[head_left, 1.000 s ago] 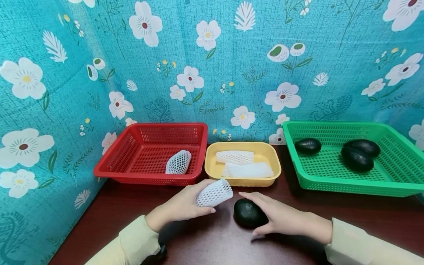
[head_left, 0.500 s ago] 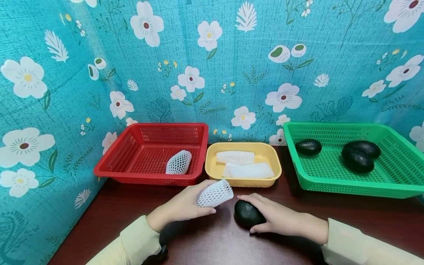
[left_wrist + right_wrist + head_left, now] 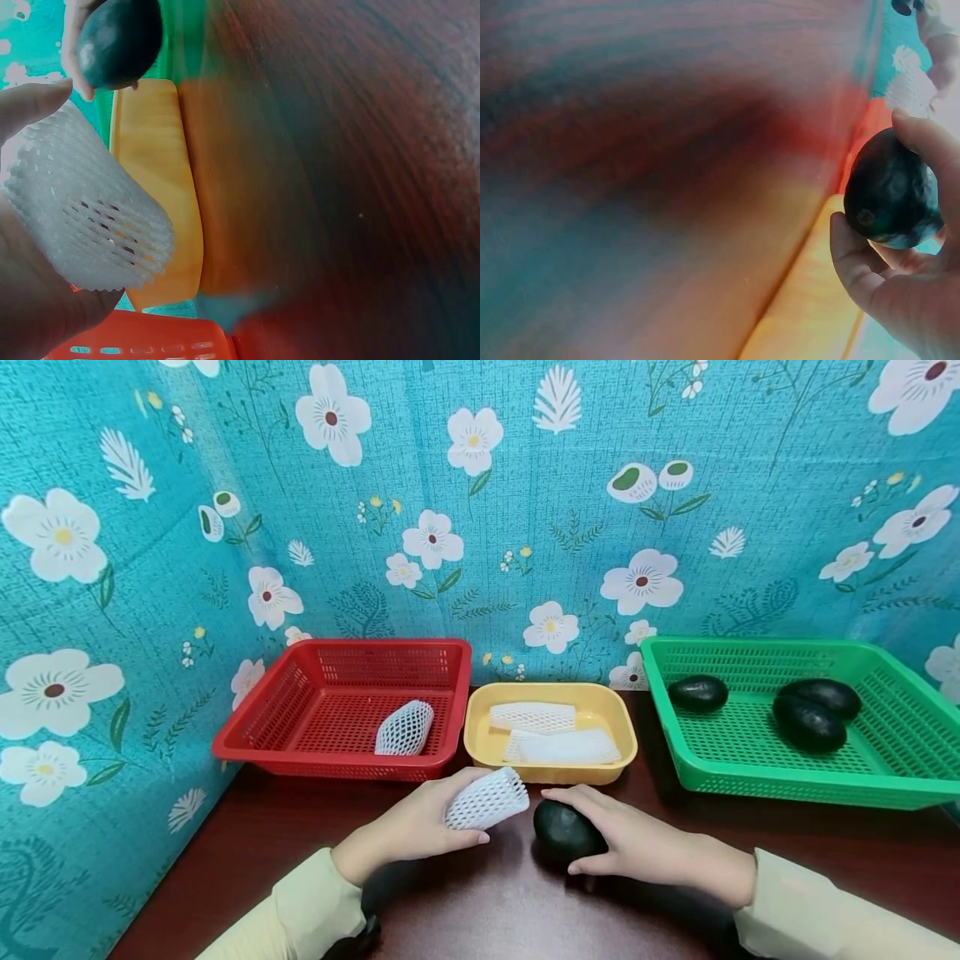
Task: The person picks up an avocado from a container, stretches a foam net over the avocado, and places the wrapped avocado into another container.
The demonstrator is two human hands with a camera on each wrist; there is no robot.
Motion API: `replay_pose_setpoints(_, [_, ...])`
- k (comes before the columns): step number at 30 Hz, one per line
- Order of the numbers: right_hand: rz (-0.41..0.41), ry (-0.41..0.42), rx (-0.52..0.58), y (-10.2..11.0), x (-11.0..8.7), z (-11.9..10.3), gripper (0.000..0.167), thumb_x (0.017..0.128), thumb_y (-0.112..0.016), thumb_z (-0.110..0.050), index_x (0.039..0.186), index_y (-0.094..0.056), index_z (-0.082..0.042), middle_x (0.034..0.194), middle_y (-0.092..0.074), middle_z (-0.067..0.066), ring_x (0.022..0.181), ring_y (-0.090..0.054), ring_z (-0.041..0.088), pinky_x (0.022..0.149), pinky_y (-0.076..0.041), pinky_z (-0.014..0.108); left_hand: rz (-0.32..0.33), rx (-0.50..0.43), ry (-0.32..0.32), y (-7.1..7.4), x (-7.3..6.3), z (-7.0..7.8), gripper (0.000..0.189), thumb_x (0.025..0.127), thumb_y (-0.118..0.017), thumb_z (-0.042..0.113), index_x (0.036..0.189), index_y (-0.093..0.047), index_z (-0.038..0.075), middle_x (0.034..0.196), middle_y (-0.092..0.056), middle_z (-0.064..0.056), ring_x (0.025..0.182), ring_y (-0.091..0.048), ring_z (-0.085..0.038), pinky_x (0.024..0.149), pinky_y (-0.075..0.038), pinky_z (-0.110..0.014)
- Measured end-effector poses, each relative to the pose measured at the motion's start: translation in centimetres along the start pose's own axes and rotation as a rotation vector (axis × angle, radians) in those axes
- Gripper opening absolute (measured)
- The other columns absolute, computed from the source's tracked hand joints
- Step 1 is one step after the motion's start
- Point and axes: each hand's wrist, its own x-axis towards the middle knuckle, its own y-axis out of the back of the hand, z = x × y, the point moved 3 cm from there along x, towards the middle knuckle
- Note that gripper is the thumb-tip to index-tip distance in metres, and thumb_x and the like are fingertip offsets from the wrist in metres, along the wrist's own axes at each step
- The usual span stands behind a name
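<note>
My left hand (image 3: 422, 825) holds a white foam net sleeve (image 3: 487, 799) between thumb and fingers, its mesh end pointing right. In the left wrist view the foam net sleeve (image 3: 90, 202) looks like a hollow tube. To the right, my right hand (image 3: 628, 839) grips a dark avocado (image 3: 564, 832) from its right side, thumb low and fingers over the top. The right wrist view has the avocado (image 3: 891, 191) between the thumb and curled fingers. A small gap separates avocado and sleeve.
Behind the left hand is a red basket (image 3: 337, 760) with one net-covered fruit (image 3: 405, 727). A yellow tray (image 3: 474, 727) in the middle bears several foam sleeves (image 3: 532, 716). At right a green basket (image 3: 795, 785) contains 3 dark avocados (image 3: 810, 722). A flowered cloth (image 3: 480, 527) hangs behind.
The right hand has shifted slightly with the avocado, which now sits a little higher in the head view. My left hand and the foam net sleeve have stayed nearly still.
</note>
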Motion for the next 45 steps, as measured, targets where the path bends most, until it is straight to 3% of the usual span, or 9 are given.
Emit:
replay_pose_setpoints(16, [0.057,0.014,-0.032,3.1,0.1,-0.8,0.082,0.084,-0.087,-0.025,0.153,-0.042,-0.014,0.141,-0.054,0.003,0.12,-0.057,0.018,0.096,-0.053,0.041,-0.015,0.046,-0.046,-0.1,0.4,0.2,0.072,0.085,-0.084,0.028,0.147,-0.048,0.023,0.128,-0.062,0.006,0.109,-0.059,-0.01,0.093,-0.053,-0.033])
replay_pose_setpoints(27, [0.068,0.015,-0.053,5.0,0.2,-1.6,0.083,0.088,-0.081,-0.043,0.156,-0.038,-0.02,0.138,-0.056,0.003,0.114,-0.058,0.016,0.09,-0.056,0.037,-0.003,0.106,-0.075,0.0,0.8,0.6,0.073,0.085,-0.084,0.027,0.148,-0.048,0.024,0.129,-0.062,0.006,0.11,-0.058,-0.009,0.096,-0.052,-0.034])
replay_pose_setpoints(33, [0.07,0.011,-0.051,5.6,0.4,-1.9,0.086,0.087,-0.084,-0.037,0.157,-0.037,-0.022,0.137,-0.055,0.003,0.113,-0.058,0.016,0.087,-0.056,0.037,0.001,0.148,-0.074,-0.1,1.1,1.1,0.073,0.085,-0.084,0.028,0.149,-0.048,0.025,0.131,-0.061,0.005,0.112,-0.057,-0.01,0.097,-0.051,-0.035])
replay_pose_setpoints(42, [0.07,0.025,-0.046,5.9,0.6,-2.1,0.088,0.086,-0.086,-0.032,0.157,-0.036,-0.021,0.14,-0.054,0.001,0.117,-0.055,0.016,0.089,-0.055,0.038,-0.011,0.125,-0.11,-0.5,1.6,1.8,0.077,0.083,-0.085,0.024,0.15,-0.048,0.029,0.136,-0.059,0.008,0.116,-0.056,-0.01,0.098,-0.051,-0.033])
replay_pose_setpoints(45, [0.063,0.019,-0.038,5.9,0.7,-2.1,0.087,0.087,-0.084,-0.037,0.158,-0.036,-0.021,0.14,-0.053,0.0,0.118,-0.055,0.017,0.09,-0.055,0.038,0.003,0.153,-0.127,-0.6,1.7,2.0,0.077,0.083,-0.085,0.024,0.15,-0.048,0.029,0.136,-0.059,0.007,0.116,-0.056,-0.01,0.098,-0.051,-0.033])
